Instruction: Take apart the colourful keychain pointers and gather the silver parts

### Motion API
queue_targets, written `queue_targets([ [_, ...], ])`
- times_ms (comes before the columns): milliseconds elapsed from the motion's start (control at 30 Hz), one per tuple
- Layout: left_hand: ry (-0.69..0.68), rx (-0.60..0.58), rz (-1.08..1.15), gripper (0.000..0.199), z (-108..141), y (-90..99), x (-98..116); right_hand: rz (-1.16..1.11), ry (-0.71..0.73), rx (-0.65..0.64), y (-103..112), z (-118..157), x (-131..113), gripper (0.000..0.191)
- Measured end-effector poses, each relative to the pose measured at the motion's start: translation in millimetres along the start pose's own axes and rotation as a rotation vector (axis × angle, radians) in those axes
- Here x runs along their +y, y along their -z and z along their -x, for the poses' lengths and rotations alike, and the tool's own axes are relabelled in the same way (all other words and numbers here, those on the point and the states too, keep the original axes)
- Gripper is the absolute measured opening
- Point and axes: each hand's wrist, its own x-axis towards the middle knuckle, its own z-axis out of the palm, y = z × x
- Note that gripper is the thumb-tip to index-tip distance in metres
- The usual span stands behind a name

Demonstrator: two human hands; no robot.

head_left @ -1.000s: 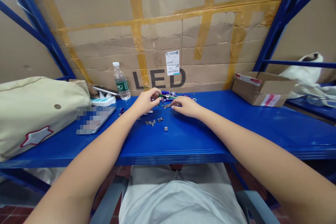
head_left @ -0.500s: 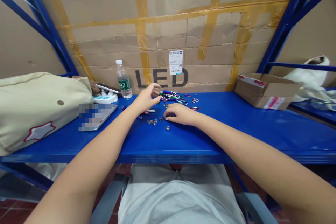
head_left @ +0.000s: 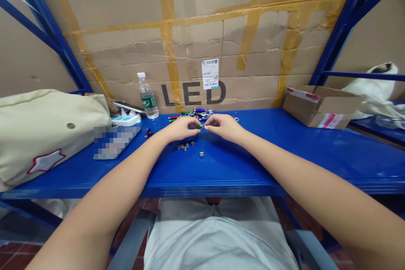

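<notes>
My left hand [head_left: 186, 128] pinches a small green shiny piece [head_left: 200, 127] between thumb and fingertips, just above the blue table. Close against its right end are the closed fingertips of my right hand [head_left: 223, 127]; what they grip is too small to make out. Behind both hands lies a pile of coloured metallic pieces [head_left: 204, 112] in blue, purple, green and red, partly hidden by the fingers. Several small silver metal pieces [head_left: 182, 147] lie in front of my left hand. One more silver piece [head_left: 201, 154] sits apart, nearer the table's front edge.
On the left of the blue table [head_left: 234, 168] are a cream bag [head_left: 47, 122], a flat blurred device [head_left: 117, 143], a white power strip [head_left: 126, 119] and a water bottle [head_left: 148, 99]. An open cardboard box [head_left: 319, 107] stands right. Large cardboard [head_left: 262, 59] backs the table.
My left hand has come back from the pile with the green piece. My right hand has lifted off the table beside the silver pieces, and the two hands' fingertips now meet.
</notes>
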Motion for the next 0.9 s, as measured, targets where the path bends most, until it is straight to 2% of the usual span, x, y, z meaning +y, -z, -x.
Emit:
queue_targets([
  [133, -0.019, -0.013, 0.009, 0.026, 0.3, 0.1, 0.2, -0.076, -0.038, 0.050, -0.7, -1.2, 0.8, 0.007],
  [300, -0.012, -0.038, 0.069, 0.027, 1.1, 0.0, 2.1, -0.073, 0.016, 0.063, 1.3, -1.4, -2.4, 0.004],
  [533, -0.023, -0.036, 0.092, 0.030, 1.0, -2.3, 1.6, -0.075, 0.043, 0.066, -0.5, -2.7, -0.7, 0.008],
  [667, -0.052, -0.003, 0.098, 0.031, 0.0, -4.3, 0.8, -0.121, 0.029, 0.056, -0.5, -4.5, 1.4, 0.017],
  [833, -0.015, -0.012, 0.114, 0.032, -0.3, -3.9, 1.6, -0.020, 0.022, 0.014, 5.5, -3.5, 0.2, 0.007],
  [900, -0.043, -0.006, 0.063, 0.031, -0.1, -3.1, 1.2, 0.053, 0.050, -0.002, 8.2, -2.6, -0.5, 0.004],
])
